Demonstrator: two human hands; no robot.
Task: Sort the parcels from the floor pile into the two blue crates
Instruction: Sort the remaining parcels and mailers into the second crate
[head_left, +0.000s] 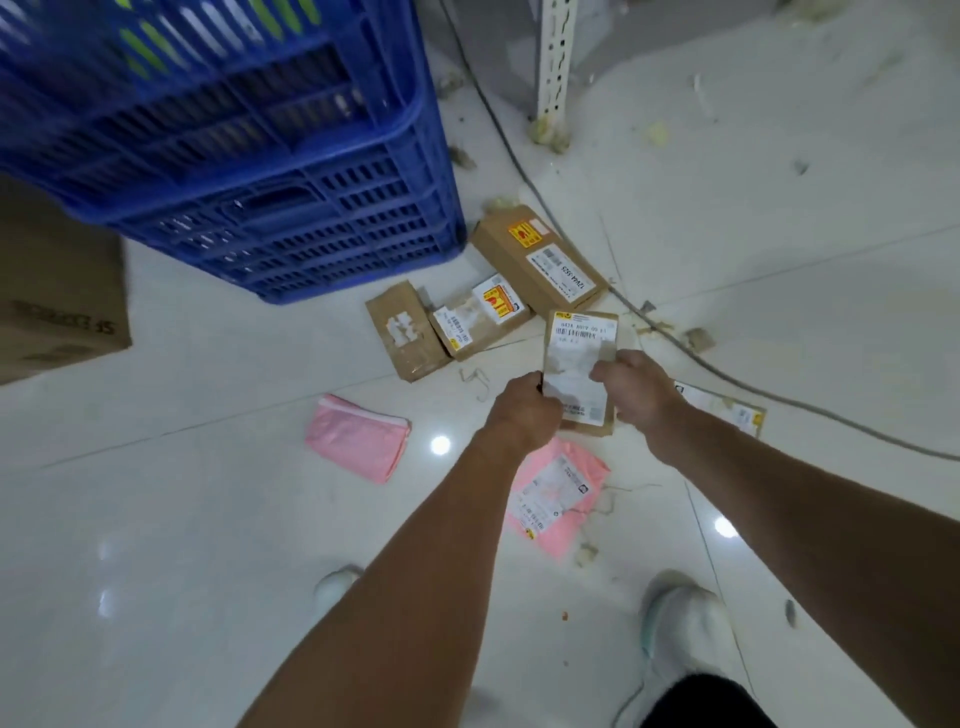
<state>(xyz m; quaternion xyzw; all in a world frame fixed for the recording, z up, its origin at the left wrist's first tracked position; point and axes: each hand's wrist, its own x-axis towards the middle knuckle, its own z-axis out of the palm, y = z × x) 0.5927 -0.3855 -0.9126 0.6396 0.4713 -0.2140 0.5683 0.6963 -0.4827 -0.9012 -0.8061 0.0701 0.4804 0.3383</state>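
I hold a small brown cardboard parcel (579, 358) with a white label above the floor. My left hand (524, 413) grips its left edge and my right hand (631, 389) grips its right edge. A blue crate (291, 171) stands at the upper left. Three brown parcels lie by the crate's corner: a large one (537, 260), a middle one (480, 322) and a taped one (405, 332). A pink bag (358, 436) lies to the left of my hands, another pink bag (558, 493) with a label lies under my arms. A further parcel (727, 410) shows behind my right wrist.
A brown carton (57, 296) stands at the left edge. A grey cable (691, 348) runs across the white tiled floor past the parcels. A white shelf post (553, 67) stands at the top right. Scraps litter the floor. My white shoe (685, 629) is at the lower right.
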